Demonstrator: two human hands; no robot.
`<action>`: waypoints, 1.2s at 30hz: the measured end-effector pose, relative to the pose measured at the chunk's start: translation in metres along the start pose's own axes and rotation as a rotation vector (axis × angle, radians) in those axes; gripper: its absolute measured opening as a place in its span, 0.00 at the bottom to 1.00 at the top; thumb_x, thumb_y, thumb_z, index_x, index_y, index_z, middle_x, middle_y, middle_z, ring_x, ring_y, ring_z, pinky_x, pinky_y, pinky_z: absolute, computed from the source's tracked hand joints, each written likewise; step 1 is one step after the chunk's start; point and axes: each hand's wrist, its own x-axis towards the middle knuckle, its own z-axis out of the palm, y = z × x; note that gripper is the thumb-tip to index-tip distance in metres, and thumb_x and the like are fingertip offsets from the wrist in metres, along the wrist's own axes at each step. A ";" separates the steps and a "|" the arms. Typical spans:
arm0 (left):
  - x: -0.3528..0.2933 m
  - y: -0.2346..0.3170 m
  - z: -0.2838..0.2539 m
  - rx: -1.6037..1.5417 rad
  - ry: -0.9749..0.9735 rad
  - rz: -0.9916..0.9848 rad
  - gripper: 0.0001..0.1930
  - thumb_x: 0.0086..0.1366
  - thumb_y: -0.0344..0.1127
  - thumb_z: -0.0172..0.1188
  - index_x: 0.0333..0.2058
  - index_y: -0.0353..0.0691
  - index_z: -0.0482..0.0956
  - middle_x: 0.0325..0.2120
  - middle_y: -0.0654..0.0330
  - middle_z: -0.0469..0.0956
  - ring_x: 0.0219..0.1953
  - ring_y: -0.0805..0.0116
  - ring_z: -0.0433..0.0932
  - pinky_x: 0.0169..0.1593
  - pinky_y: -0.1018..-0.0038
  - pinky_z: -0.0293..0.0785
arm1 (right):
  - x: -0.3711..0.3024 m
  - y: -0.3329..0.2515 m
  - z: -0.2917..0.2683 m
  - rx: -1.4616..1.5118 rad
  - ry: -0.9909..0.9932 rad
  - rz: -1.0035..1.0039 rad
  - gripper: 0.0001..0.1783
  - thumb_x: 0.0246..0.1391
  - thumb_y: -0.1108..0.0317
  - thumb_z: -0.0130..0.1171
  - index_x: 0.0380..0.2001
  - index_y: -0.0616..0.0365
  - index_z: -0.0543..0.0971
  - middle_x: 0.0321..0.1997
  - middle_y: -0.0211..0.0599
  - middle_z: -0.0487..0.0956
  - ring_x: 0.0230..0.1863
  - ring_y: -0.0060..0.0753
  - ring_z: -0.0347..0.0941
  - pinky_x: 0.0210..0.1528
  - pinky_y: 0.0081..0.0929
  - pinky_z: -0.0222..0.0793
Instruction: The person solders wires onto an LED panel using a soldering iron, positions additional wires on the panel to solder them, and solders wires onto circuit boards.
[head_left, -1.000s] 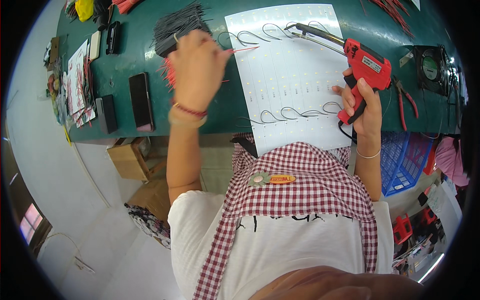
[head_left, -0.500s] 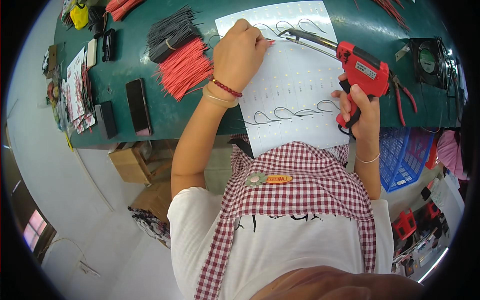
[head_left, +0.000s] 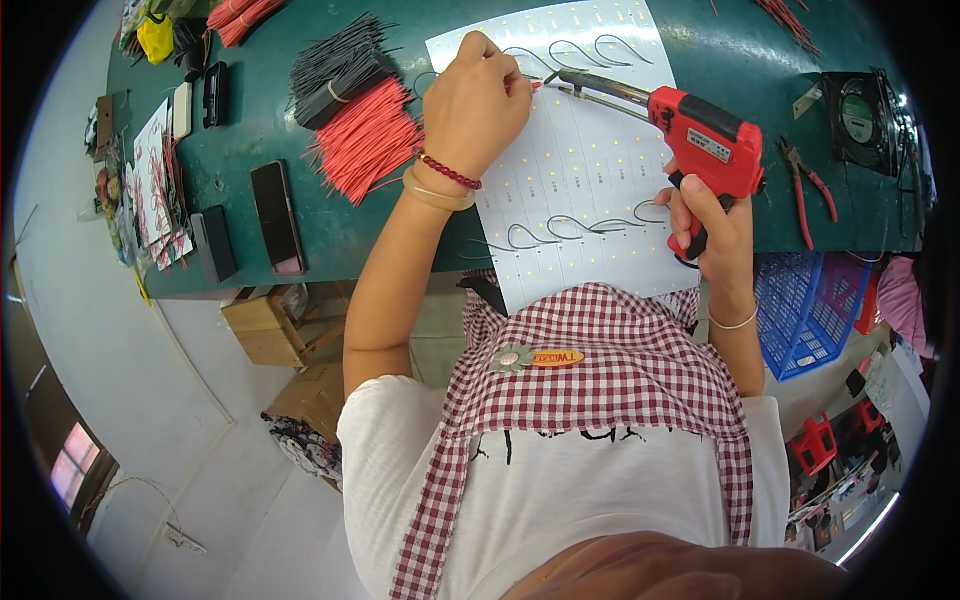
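My right hand (head_left: pixel 712 222) is wrapped around the handle of a red and black soldering gun (head_left: pixel 708 142). Its thin tip points left and reaches close to my left hand (head_left: pixel 478 108), whose fingers are pinched over the board. A short red wire end (head_left: pixel 537 86) shows at those fingertips, near the gun's tip; the rest of that wire is hidden. Beneath both hands lies a white LED board sheet (head_left: pixel 560 180) with rows of small yellow dots. Black wires (head_left: pixel 580 226) curve in loops across it in two rows, one near the far edge and one nearer me.
Left of the board lie bundles of black wires (head_left: pixel 338 70) and red wires (head_left: pixel 366 140). A phone (head_left: pixel 277 215) rests farther left on the green table (head_left: pixel 400 240). To the right are red-handled pliers (head_left: pixel 808 195) and a black fan (head_left: pixel 857 122). A blue crate (head_left: pixel 808 315) stands below the table.
The soldering gun and my right hand have moved left, bringing the tip closer to the red wire end. My left hand has shifted only slightly.
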 end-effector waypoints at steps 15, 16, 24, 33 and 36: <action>0.001 0.003 0.002 0.015 -0.002 -0.025 0.06 0.52 0.33 0.60 0.22 0.37 0.81 0.30 0.59 0.73 0.26 0.56 0.77 0.29 0.63 0.74 | -0.005 -0.004 0.007 -0.051 0.040 -0.009 0.12 0.57 0.67 0.56 0.36 0.68 0.76 0.12 0.24 0.67 0.12 0.15 0.61 0.34 0.22 0.70; 0.001 0.003 0.002 0.016 0.002 -0.023 0.06 0.52 0.32 0.60 0.22 0.36 0.81 0.30 0.59 0.73 0.26 0.56 0.77 0.29 0.63 0.74 | -0.005 -0.005 0.007 -0.038 0.049 -0.017 0.12 0.57 0.67 0.56 0.37 0.69 0.76 0.11 0.24 0.67 0.12 0.15 0.61 0.33 0.21 0.70; 0.002 0.005 0.001 0.028 -0.005 -0.033 0.06 0.52 0.32 0.59 0.22 0.36 0.80 0.30 0.59 0.73 0.26 0.56 0.77 0.29 0.63 0.74 | -0.004 0.001 0.004 -0.076 0.015 -0.015 0.09 0.57 0.67 0.56 0.27 0.60 0.74 0.11 0.24 0.67 0.12 0.15 0.62 0.32 0.22 0.70; 0.003 0.003 0.003 0.045 -0.025 -0.069 0.08 0.53 0.35 0.59 0.22 0.36 0.80 0.30 0.60 0.74 0.27 0.57 0.76 0.30 0.65 0.72 | -0.008 -0.009 0.007 -0.075 0.024 -0.032 0.14 0.58 0.68 0.52 0.42 0.69 0.74 0.12 0.24 0.65 0.12 0.15 0.59 0.33 0.24 0.69; 0.003 0.003 0.003 0.050 -0.025 -0.068 0.08 0.53 0.35 0.59 0.22 0.37 0.80 0.31 0.60 0.74 0.27 0.57 0.76 0.30 0.65 0.72 | -0.010 -0.012 0.002 -0.070 0.041 -0.068 0.17 0.58 0.67 0.50 0.45 0.71 0.72 0.12 0.26 0.64 0.12 0.16 0.58 0.34 0.25 0.67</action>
